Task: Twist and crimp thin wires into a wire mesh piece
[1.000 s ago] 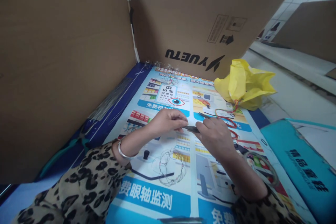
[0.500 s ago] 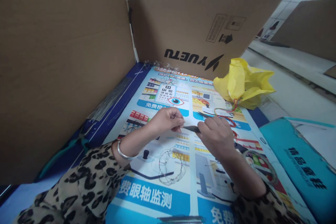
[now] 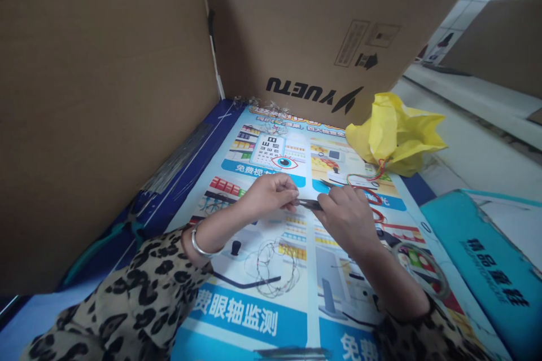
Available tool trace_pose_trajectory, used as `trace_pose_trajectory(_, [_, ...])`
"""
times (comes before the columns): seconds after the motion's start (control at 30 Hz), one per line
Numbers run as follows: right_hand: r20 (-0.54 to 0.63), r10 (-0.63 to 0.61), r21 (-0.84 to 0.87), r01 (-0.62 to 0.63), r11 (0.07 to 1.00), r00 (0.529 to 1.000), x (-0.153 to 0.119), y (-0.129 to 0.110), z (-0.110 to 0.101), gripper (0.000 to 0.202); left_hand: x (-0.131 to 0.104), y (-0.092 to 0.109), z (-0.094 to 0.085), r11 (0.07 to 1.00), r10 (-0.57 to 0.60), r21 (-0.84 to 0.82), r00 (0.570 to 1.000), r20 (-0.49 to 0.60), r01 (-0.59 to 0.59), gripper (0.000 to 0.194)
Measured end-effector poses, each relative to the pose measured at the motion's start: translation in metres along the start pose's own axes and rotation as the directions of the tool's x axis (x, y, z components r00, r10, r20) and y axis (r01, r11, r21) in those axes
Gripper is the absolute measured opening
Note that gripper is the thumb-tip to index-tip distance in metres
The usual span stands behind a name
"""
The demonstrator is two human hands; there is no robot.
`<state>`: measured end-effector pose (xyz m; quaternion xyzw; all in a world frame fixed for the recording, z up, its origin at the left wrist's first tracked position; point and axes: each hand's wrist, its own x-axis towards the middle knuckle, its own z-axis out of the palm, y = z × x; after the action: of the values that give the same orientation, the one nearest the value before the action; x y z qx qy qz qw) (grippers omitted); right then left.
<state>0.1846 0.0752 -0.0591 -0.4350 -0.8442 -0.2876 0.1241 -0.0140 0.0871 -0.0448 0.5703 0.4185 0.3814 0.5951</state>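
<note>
Turning slightly, the dark tool (image 3: pixel 311 204) is pointing to nine o'clock from the right hand (image 3: pixel 350 220) gripping it; the left hand (image 3: pixel 271 196) is pinching closed, contents indiscernible. Wire loops (image 3: pixel 269 280) are lying at seven o'clock. Loosening hold could be causing jabbed fingertips.

Upside-down black lettering (image 3: pixel 313 93) is printed on a cardboard panel (image 3: pixel 296 17). A crumpled yellow bag (image 3: pixel 396 138) is seen near its lower edge; a turquoise box (image 3: pixel 474 254) is placed closer, at right.
</note>
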Motion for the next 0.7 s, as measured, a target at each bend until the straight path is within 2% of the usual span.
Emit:
trace_pose_trajectory(0.2, [-0.001, -0.016, -0.027, 0.016, 1.000, 1.000, -0.0008, -0.0003, -0.0016, 0.017, 0.0007, -0.0019, 0.0008, 0.999, -0.030, 0.044, 0.999, -0.021, 0.031, 0.008])
trace_pose_trajectory(0.4, [-0.040, -0.004, -0.018, 0.003, 1.000, 0.999, -0.0003, -0.0013, -0.0013, 0.017, 0.0006, -0.0018, 0.0019, 0.999, -0.052, -0.001, 0.998, -0.017, 0.052, 0.008])
trace_pose_trajectory(0.7, [0.016, -0.019, -0.041, 0.020, 0.999, 1.000, 0.0007, -0.0026, -0.0038, 0.012, -0.0002, -0.0025, 0.0027, 0.994, -0.103, -0.027, 0.995, -0.003, 0.103, 0.008])
